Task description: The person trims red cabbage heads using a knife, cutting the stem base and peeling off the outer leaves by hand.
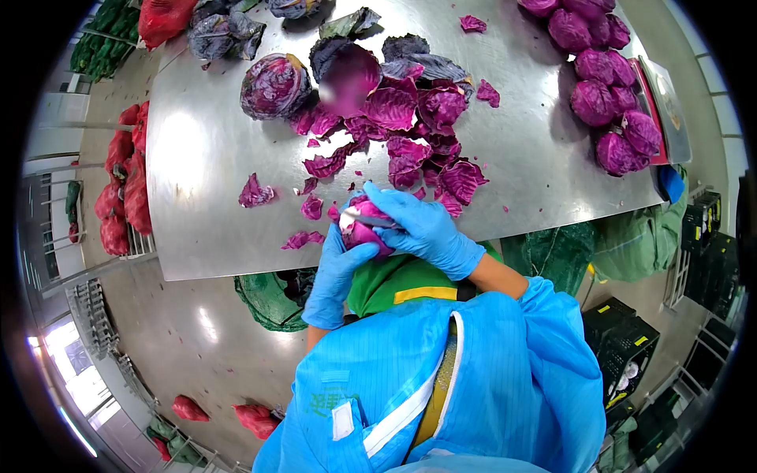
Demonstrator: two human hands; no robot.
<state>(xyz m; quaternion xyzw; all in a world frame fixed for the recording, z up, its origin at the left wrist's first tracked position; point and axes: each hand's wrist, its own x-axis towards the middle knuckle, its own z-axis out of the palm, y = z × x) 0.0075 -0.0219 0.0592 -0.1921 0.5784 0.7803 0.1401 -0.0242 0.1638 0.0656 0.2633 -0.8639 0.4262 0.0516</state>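
Note:
A small purple cabbage [364,234] with a pale cut patch is held close to my body at the table's front edge. My left hand [335,276], in a blue glove, is wrapped round its left and lower side. On the right, my gloved right hand [426,229] is closed on a knife [371,221], whose blade lies across the cabbage; the handle is hidden by the fingers. Loose purple leaves [394,109] are heaped just beyond my hands, with smaller scraps around them. An untrimmed cabbage [275,87] sits behind to the left.
The metal table [205,197] bears peeled cabbages [593,102] at the right, beside a red-edged board [658,110]. Darker cabbages [225,35] lie at the back left. Red sacks [126,185] are left of the table, green sacks [552,252] below its front edge, and black crates [623,347] at the lower right.

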